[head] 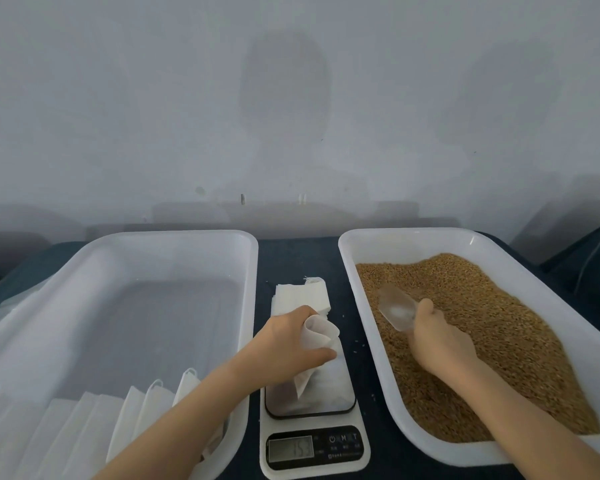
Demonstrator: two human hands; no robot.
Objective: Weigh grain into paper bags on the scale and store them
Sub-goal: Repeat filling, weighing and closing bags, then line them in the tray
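A white digital scale (pixel 326 462) stands between two white tubs. My left hand (pixel 284 351) grips a white paper bag (pixel 317 337) by its open mouth, the bag's bottom resting on the scale's platform. My right hand (pixel 437 341) holds the handle of a clear plastic scoop (pixel 395 310) above the brown grain (pixel 499 334) that fills the right tub (pixel 368 265). The scoop looks empty. A stack of flat white bags (pixel 300 294) lies behind the scale.
The left tub (pixel 187 244) holds several white bags standing in a row (pixel 146 407) at its near end. A few loose grains lie on the dark tabletop (pixel 352 344) by the scale. A pale wall rises behind the table.
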